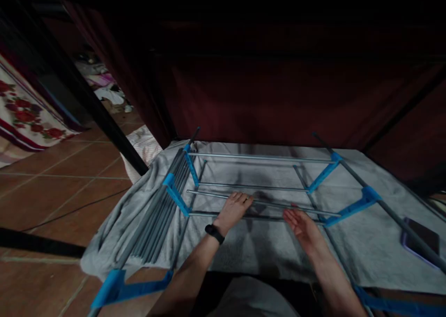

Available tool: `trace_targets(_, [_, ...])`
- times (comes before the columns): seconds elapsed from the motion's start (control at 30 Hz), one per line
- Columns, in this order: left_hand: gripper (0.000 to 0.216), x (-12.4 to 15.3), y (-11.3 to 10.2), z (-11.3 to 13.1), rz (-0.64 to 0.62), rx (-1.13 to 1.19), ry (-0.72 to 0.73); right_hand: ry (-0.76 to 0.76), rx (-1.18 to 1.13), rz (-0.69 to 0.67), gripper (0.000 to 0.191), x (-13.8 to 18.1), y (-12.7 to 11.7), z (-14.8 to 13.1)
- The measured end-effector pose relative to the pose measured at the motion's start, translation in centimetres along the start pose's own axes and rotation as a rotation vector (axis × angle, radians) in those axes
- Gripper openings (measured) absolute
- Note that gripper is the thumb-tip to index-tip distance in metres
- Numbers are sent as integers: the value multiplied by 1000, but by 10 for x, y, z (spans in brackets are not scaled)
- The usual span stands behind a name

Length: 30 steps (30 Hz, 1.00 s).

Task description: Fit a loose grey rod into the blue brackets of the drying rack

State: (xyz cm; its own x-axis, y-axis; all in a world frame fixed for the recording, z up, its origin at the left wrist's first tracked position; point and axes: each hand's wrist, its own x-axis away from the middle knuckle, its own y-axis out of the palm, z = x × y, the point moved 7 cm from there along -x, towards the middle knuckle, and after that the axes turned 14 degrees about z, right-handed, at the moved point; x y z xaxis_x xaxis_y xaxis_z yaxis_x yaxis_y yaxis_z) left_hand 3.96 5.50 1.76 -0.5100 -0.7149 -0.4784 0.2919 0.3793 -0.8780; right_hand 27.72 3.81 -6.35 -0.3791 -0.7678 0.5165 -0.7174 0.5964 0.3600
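**One loose rod (268, 203), apparently being lined up**

Left hand (232, 211) lies over it, grip hidden; right hand (300, 225), fingers apart, is at or beside it. Next seems to call for steadying both ends. Around the rod: three crossbars (261, 158), one just nearer, and six blue brackets (178, 200). Left of it, a pile (163, 215), uncountable; right, one phone (421, 240).

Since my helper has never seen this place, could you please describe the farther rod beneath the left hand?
On the grey blanket is a frame with blue brackets. Beneath the left hand, choose the farther rod. Its left end stops bare, while the nearer crossbar meets blue brackets at both ends.
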Motion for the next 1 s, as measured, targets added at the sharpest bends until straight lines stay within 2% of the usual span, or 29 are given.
trace_targets(0.23, [41,1,10,-5,-39,-81,74,48,-60,-12,10,-39,0,17])
trace_targets(0.43, [45,6,25,-13,-92,-128,74,10,-48,9,9,-66,-18,8])
trace_targets(0.67, [45,13,35,-24,-102,-143,71,86,-110,110,16,-94,-46,10])
trace_targets(0.8, [45,19,38,-32,-90,-71,-3,103,-100,122,13,-106,-53,9])
trace_targets(0.93, [49,28,35,-47,14,102,-171,95,-102,121,12,-108,-44,2])
trace_targets(1.0, [51,36,32,-57,46,104,-249,92,-102,121,12,-106,-38,-2])
